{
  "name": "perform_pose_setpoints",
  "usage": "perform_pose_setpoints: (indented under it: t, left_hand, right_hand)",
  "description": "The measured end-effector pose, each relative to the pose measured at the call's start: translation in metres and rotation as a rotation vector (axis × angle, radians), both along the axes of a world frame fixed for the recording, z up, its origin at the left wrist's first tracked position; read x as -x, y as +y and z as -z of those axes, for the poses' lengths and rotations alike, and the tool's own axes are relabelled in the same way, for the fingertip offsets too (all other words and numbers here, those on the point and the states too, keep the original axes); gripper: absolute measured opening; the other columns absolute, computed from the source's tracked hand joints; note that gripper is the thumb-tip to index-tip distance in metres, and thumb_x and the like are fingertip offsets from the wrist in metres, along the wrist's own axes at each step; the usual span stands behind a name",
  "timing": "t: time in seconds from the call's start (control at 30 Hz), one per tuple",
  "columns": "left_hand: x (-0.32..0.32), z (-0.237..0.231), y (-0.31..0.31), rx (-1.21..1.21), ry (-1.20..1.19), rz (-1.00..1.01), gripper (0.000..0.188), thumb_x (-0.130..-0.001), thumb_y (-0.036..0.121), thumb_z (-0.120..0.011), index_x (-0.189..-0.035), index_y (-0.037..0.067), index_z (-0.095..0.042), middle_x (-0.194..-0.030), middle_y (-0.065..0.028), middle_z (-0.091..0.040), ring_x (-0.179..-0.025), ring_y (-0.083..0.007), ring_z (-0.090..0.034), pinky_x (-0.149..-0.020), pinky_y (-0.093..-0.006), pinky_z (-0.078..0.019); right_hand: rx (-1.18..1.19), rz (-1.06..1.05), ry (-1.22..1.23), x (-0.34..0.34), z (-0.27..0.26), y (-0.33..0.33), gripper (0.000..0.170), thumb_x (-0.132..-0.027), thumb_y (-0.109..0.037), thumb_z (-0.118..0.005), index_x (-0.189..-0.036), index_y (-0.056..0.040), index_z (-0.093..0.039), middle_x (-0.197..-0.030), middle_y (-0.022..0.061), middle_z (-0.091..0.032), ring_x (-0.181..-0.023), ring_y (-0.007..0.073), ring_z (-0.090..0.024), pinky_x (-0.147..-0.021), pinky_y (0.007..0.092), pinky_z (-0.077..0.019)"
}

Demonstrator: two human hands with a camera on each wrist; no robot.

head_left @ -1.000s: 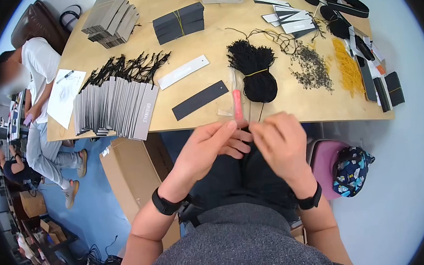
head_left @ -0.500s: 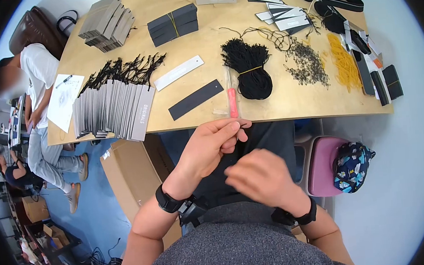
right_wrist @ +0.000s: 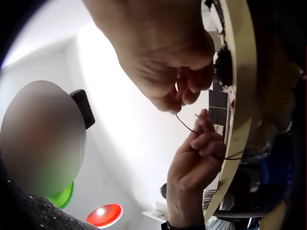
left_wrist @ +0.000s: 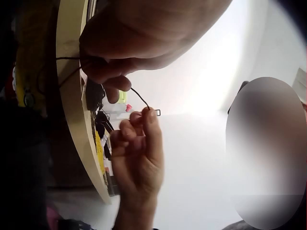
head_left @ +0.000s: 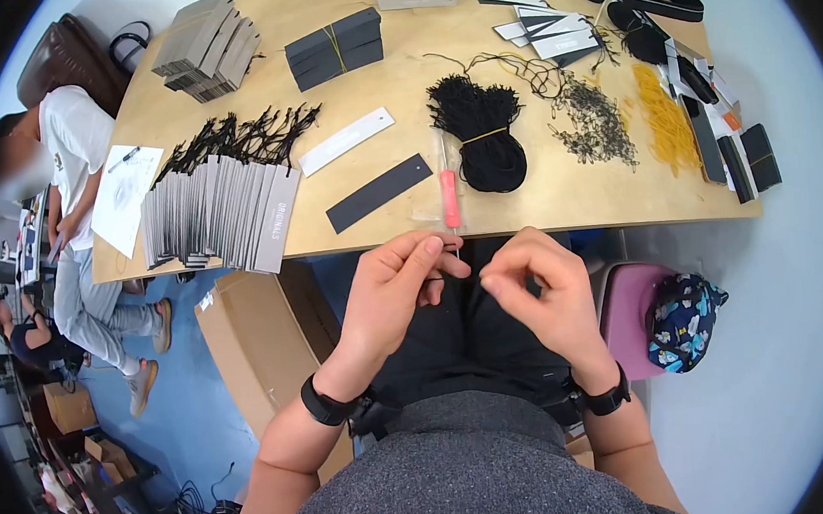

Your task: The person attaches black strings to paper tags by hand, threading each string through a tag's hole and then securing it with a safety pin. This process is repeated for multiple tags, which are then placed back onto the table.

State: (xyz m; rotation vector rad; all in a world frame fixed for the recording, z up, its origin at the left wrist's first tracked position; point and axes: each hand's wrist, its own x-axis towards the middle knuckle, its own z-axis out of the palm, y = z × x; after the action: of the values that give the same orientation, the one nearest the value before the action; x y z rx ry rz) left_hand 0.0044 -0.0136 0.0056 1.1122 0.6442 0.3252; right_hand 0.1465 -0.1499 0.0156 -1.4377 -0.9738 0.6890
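My left hand (head_left: 385,283) pinches a thin black cord between thumb and fingers, just off the table's front edge. Opposite it, my right hand (head_left: 548,290) holds the cord's other stretch between thumb and forefinger. In the left wrist view the cord (left_wrist: 140,97) bows across the gap between both hands, and a small dark rectangular ring (left_wrist: 159,112) pokes out by the right fingertips. More cord (right_wrist: 234,158) trails from the left hand toward the table in the right wrist view. Beyond the hands lie a red-handled tool (head_left: 449,199) and a tied bundle of black cords (head_left: 490,144).
On the table (head_left: 247,4) lie grey tags with black strings (head_left: 219,209), a black tag (head_left: 379,193), a white tag (head_left: 346,141), small dark pins or clips (head_left: 595,127) and yellow strips (head_left: 664,121). A person (head_left: 82,128) sits at left; a pink stool (head_left: 630,327) stands at right.
The right hand left the left fingers, dropped toward the body, then came back up to the right, facing the left hand. The left hand shifted slightly left, keeping its pinch.
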Motion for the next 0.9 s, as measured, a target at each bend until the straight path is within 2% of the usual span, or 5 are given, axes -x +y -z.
perform_pose_setpoints:
  t: [0.03, 0.17, 0.27, 0.7, 0.9]
  left_hand:
    - [0.001, 0.000, 0.001, 0.001, 0.001, -0.001, 0.028, -0.103, 0.019, -0.051, -0.112, -0.002, -0.065, -0.085, -0.0048, -0.069, -0.062, -0.0052, -0.049, -0.057, -0.0190, -0.0376]
    - [0.000, -0.003, -0.001, -0.110, -0.003, 0.032, 0.028, -0.103, 0.020, -0.051, -0.109, -0.001, -0.067, -0.087, -0.0057, -0.071, -0.062, -0.0062, -0.054, -0.057, -0.0183, -0.0402]
    - [-0.002, -0.007, -0.005, -0.130, -0.023, 0.042, 0.027, -0.103, 0.019, -0.051, -0.108, -0.001, -0.068, -0.087, -0.0060, -0.071, -0.063, -0.0062, -0.054, -0.057, -0.0185, -0.0414]
    - [-0.005, 0.000, -0.007, -0.220, 0.022, 0.043, 0.023, -0.100, 0.017, -0.057, -0.107, -0.001, -0.070, -0.080, -0.0032, -0.071, -0.064, -0.0034, -0.054, -0.059, -0.0187, -0.0448]
    - [-0.006, 0.001, -0.012, -0.270, -0.075, 0.014, 0.015, -0.092, 0.005, -0.067, -0.104, -0.002, -0.071, -0.088, -0.0054, -0.071, -0.077, -0.0056, -0.061, -0.065, -0.0179, -0.0464]
  right_hand:
    - [-0.010, -0.063, -0.254, -0.001, -0.010, -0.001, 0.011, -0.084, -0.004, -0.073, -0.094, -0.0032, -0.068, -0.085, 0.0003, -0.059, -0.068, 0.0078, -0.055, -0.059, 0.0229, -0.0449]
    - [-0.085, 0.085, -0.647, -0.001, -0.013, 0.009, 0.015, -0.077, -0.003, -0.077, -0.089, -0.0048, -0.069, -0.082, 0.0052, -0.057, -0.066, 0.0184, -0.060, -0.058, 0.0300, -0.0489]
    - [-0.115, 0.122, -0.695, -0.003, -0.003, 0.015, 0.017, -0.075, -0.003, -0.077, -0.090, -0.0047, -0.069, -0.081, 0.0065, -0.057, -0.067, 0.0214, -0.061, -0.057, 0.0317, -0.0495]
    - [-0.144, 0.153, -0.840, -0.002, 0.003, 0.019, 0.018, -0.074, -0.003, -0.076, -0.089, -0.0055, -0.066, -0.084, 0.0063, -0.057, -0.067, 0.0226, -0.061, -0.058, 0.0317, -0.0503]
    - [-0.044, 0.105, -0.378, -0.004, -0.003, 0.014, 0.013, -0.077, 0.002, -0.069, -0.084, -0.0044, -0.061, -0.084, 0.0051, -0.055, -0.065, 0.0142, -0.058, -0.058, 0.0266, -0.0461]
